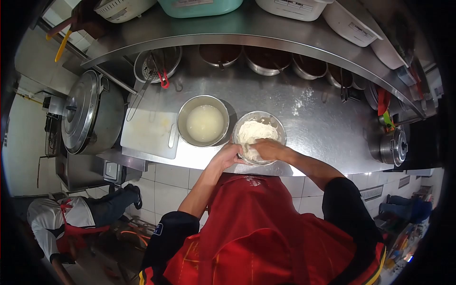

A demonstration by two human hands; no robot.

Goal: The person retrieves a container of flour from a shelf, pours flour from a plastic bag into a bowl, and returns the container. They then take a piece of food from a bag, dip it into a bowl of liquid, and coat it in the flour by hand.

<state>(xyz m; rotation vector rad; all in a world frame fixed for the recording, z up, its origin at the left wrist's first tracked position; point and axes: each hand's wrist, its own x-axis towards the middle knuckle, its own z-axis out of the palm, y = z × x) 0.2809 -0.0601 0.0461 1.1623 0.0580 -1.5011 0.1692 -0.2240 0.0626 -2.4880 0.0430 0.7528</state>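
A metal bowl [283,129] of white flour [254,130] stands near the front edge of the steel counter. My left hand [230,155] grips its left rim, thumb and fingers around the edge. Down inside the bowl is my right hand [269,149], its fingers curled into the flour; their tips are buried, and what they hold, if anything, is hidden. Just left of this bowl sits a metal pot [182,134] with cloudy, pale liquid [204,123] in it.
A white cutting board [147,133] lies left of the pot, beside a big lidded pot [90,114]. Metal bowls [268,64] and a strainer [151,71] line the back under a steel shelf [237,40]. Loose flour [298,100] dusts the steel counter [327,137]. Another person [71,213] is behind at left.
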